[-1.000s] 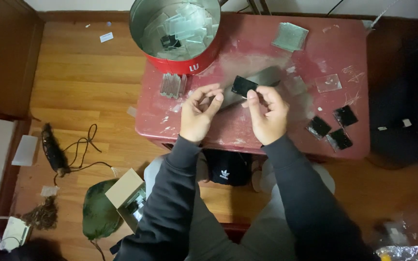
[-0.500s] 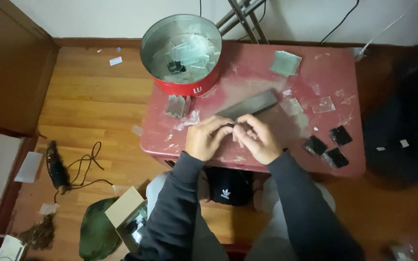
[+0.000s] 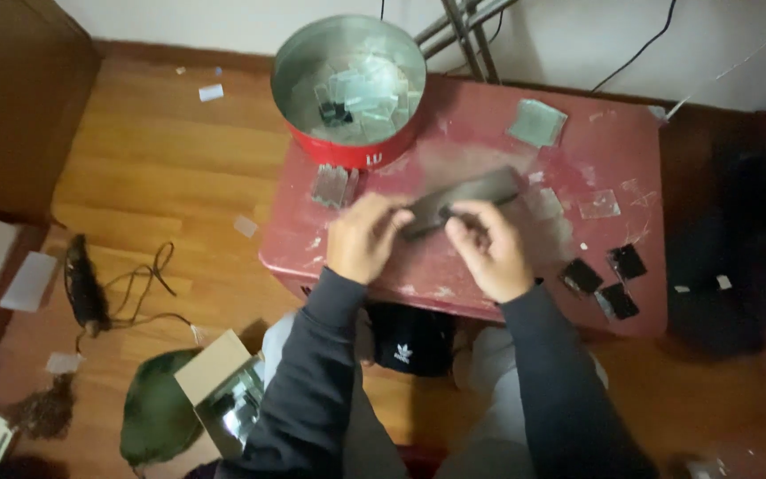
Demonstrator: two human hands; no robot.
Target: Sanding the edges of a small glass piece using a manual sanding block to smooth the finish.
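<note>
Overhead view of a worn red table (image 3: 489, 133). A round red tin (image 3: 350, 89) stands at its far left corner, holding clear plastic sleeves and one small dark piece; a pale mark on its side is too small to read. A small open cardboard box (image 3: 219, 386) lies on the wooden floor at lower left, beside a green cloth (image 3: 157, 417). Three small black squares (image 3: 602, 277) lie near the table's right edge. The left hand (image 3: 363, 238) and right hand (image 3: 487, 248) are both closed, pinching a long, flat, dark grey strip (image 3: 467, 197) that slants up to the right over the table centre. The strip is blurred and the fingers hide its lower end. The person's legs are cut off below.
</note>
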